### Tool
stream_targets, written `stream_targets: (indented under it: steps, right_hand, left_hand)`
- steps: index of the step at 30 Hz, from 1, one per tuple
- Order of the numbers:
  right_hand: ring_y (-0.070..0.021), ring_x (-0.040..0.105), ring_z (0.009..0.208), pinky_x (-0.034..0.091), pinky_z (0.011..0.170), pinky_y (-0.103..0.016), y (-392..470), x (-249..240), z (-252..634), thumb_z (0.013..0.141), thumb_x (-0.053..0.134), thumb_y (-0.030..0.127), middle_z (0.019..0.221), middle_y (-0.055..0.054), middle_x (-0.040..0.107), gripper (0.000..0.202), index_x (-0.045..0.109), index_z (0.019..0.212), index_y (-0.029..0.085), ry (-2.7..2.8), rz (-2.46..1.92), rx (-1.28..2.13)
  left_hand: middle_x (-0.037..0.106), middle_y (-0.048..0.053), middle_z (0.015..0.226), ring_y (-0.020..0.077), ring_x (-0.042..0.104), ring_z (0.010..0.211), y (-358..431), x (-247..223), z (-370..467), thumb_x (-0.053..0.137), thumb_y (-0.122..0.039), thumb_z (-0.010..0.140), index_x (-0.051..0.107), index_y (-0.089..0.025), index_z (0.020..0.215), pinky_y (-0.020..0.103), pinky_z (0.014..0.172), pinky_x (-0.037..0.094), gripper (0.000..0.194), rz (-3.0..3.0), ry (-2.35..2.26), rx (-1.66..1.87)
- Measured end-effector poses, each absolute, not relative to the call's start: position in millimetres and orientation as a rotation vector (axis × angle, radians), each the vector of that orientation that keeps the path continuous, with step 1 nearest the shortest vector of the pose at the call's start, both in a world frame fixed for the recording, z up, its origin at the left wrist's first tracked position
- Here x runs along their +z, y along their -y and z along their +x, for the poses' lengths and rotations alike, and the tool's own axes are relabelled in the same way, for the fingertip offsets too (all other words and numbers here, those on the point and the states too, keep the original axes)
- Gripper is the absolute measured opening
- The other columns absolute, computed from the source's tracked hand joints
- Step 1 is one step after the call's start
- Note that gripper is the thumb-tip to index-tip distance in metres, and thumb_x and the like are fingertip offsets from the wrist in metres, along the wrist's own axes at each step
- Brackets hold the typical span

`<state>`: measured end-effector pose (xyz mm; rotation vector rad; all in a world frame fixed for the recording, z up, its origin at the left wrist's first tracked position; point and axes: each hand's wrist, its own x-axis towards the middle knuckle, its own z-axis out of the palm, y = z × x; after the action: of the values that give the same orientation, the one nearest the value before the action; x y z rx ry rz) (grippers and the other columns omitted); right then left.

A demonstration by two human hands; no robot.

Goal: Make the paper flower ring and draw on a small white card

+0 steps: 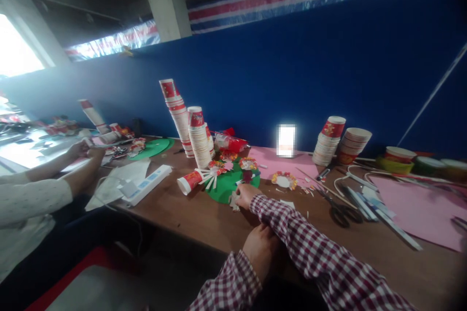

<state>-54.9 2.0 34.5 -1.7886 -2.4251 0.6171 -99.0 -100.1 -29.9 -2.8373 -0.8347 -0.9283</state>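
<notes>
My right hand (247,196) reaches over the front of a green paper disc (219,193), its fingers bent down against a small pale scrap (234,201) at the disc's edge. Whether the fingers grip the scrap is too small to tell. My left hand (261,248) rests at the table's front edge, under my right forearm; its fingers are hidden. Cut paper-cup pieces with red and white strips (215,171) lie on and beside the disc. A red and white paper cup (189,182) lies on its side to the left.
Tall cup stacks (199,138) stand behind the disc. Black scissors (343,211), white strips (397,226) and pink paper (419,209) lie to the right. A power strip (151,184) is on the left, near another person's hands (85,150). A bright blurred rectangle (286,141) stands at the back.
</notes>
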Motion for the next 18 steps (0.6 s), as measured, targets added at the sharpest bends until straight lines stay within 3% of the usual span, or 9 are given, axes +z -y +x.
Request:
stream_targets:
  steps: [6,18]
  right_hand:
    - [-0.0203,0.059,0.099,0.051,0.083,-0.041,3.0,39.1,-61.4,0.089,0.055,0.033,0.117,-0.008,0.057,0.033,0.054,0.118,0.016,2.404,-1.820,0.601]
    - [-0.0206,0.059,0.100,0.051,0.083,-0.041,4.5,48.0,-68.2,0.089,0.055,0.032,0.119,-0.008,0.057,0.033,0.054,0.118,0.017,2.340,-1.893,0.604]
  left_hand:
    - [0.062,0.006,0.072,0.0167,0.058,0.073,102.5,-27.3,-97.9,0.053,-0.025,0.081,0.062,-0.016,0.072,0.029,0.068,0.050,0.016,-2.812,0.878,-0.936]
    - [0.060,0.006,0.059,0.0162,0.056,0.061,95.6,-43.3,-96.9,0.054,-0.032,0.081,0.060,-0.017,0.059,0.028,0.059,0.046,0.028,-2.833,0.927,-0.814]
